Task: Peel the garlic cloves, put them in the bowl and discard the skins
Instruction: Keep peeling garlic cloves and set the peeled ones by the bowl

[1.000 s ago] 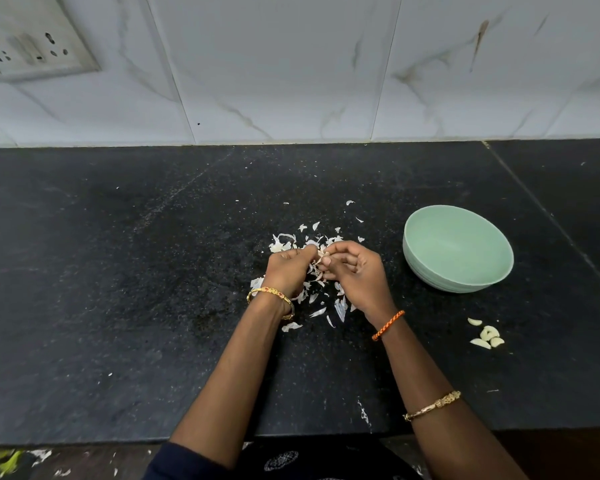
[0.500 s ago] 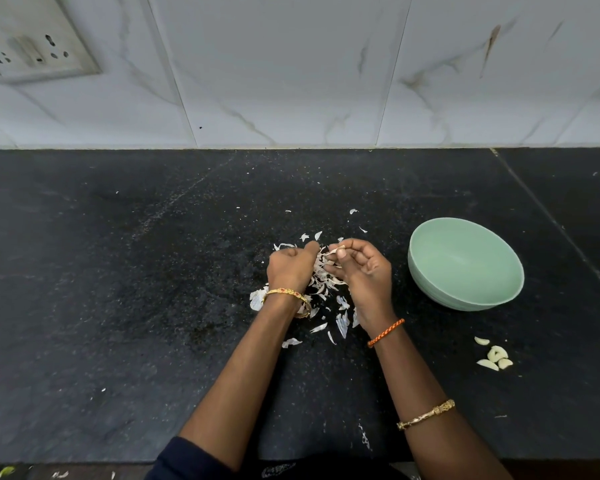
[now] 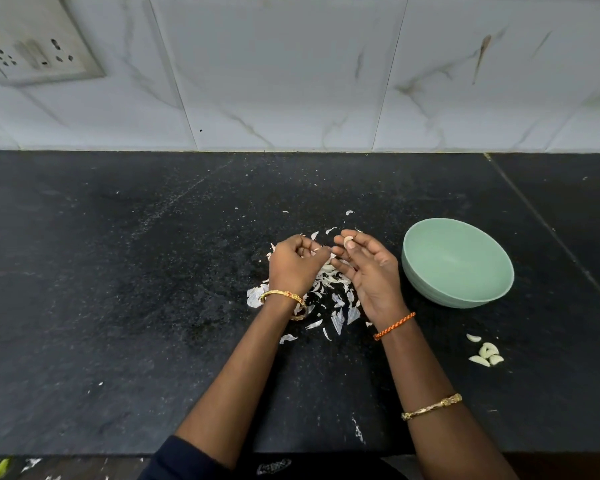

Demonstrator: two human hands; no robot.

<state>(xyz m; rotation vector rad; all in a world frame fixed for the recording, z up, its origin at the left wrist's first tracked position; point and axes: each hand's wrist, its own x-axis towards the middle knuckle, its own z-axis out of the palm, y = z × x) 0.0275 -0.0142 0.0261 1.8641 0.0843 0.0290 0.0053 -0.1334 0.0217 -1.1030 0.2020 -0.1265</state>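
A garlic clove (image 3: 348,241) is pinched at the fingertips of my right hand (image 3: 368,271), palm turned up, just left of the pale green bowl (image 3: 499,292). The bowl holds nothing that I can see. My left hand (image 3: 293,263) is curled beside it, its fingertips pinching a bit of white skin (image 3: 315,250). Both hands hover over a pile of garlic skins (image 3: 329,289) on the black counter. Several peeled cloves (image 3: 486,353) lie on the counter in front of the bowl, to the right.
The black stone counter (image 3: 118,289) runs back to a white marble-tiled wall with a socket plate (image 3: 35,43) at upper left. Stray skin flakes (image 3: 350,212) lie beyond the pile. The counter's front edge is near my body.
My hands have drawn slightly apart. The right hand has turned palm up with the clove showing at its fingertips. The camera has tilted, so the scene sits lower.
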